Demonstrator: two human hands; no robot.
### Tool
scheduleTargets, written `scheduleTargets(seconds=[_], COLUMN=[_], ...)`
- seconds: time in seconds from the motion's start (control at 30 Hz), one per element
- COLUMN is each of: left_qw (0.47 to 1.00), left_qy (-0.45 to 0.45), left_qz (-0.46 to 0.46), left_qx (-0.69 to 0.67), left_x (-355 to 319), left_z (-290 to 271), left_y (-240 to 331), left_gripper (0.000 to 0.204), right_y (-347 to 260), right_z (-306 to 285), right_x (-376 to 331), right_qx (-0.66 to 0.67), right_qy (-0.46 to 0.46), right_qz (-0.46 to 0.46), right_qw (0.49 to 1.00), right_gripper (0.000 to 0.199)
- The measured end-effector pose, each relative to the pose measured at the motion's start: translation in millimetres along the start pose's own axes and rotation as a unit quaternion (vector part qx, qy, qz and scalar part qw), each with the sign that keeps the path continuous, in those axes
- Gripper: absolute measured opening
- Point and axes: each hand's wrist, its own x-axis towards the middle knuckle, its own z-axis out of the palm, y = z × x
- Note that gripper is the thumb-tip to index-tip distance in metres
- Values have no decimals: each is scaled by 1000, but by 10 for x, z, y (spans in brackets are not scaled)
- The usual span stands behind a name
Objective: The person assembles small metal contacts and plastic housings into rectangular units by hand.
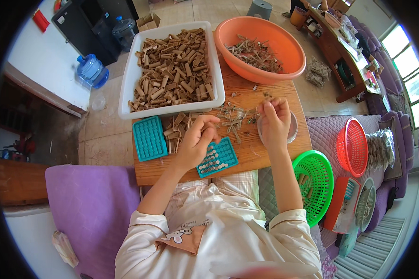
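Note:
My right hand [275, 122] is raised over the right part of the wooden table, fingertips pinched on a small dried plant piece [267, 95]. Below it stands a round clear bowl [292, 130], partly covered by the hand. My left hand [196, 143] hovers beside a teal grid tray [226, 151], its fingers curled together; whatever they hold is hidden. Several small pale-topped pieces sit in rows in that tray's near-left holes. Between my hands lies a loose bunch of dried stems [235, 122] with dark crumbs around it.
A second teal tray [150, 138] lies at left beside loose brown tubes [174, 132]. Behind are a white tub [125, 95] heaped with brown tubes and an orange basin [284, 69] holding dried stems. Green [328, 186] and red baskets [362, 149] stand at right.

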Motion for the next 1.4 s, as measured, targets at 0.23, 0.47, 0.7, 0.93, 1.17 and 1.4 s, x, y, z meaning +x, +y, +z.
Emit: scheduleTargets(seconds=[0.23,0.47,0.7,0.93,1.17,1.4], left_qw=[994,990,992,986,989,988], left_qy=[23,33,47,10,25,21], left_qz=[-42,21,-92,-168,-147,-147], left_qx=[-103,138,68,4,-25,-47], left_x=[-74,-334,-467,-601,-636,-660], left_z=[195,353,250,165,195,204], left_y=[332,399,288,51,-14,-82], left_gripper=[31,28,25,21,21,25], right_y=[-155,-233,-216,-146,-182,-145], right_z=[312,364,394,424,342,251], right_x=[-612,-866,-1007,-1063,-1011,-1047], right_qx=[86,-56,-330,-386,-452,-455], right_qy=[-62,-121,-191,-195,-248,-216], right_qz=[51,164,119,106,96,83], right_qw=[993,978,917,895,852,860], right_gripper=[15,11,21,24,20,21])
